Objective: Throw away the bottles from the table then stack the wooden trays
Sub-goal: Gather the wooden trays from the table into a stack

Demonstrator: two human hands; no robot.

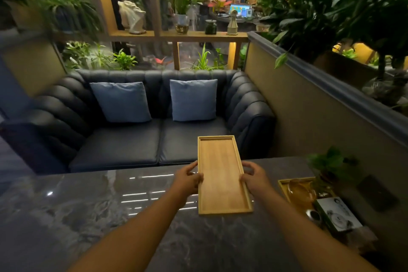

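Wooden tray [221, 174] is in the lower middle of the frame, at the dark table [110, 205]. The left hand [189, 180] and right hand [256, 178] grip its long sides. If one hand slips, it could tip and hit the glass pot [301, 190] at lower right.

My forearms [141, 221] are bare as far as they show; left hand [187, 180] and right hand [254, 178] bare too.

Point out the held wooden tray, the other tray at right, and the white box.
Long rectangular light wooden tray, held [223, 174]: head view, middle of its floor.
Second wooden tray, right [283, 189]: head view, left rim.
White rectangular box, green-edged [339, 214]: head view, top face centre.
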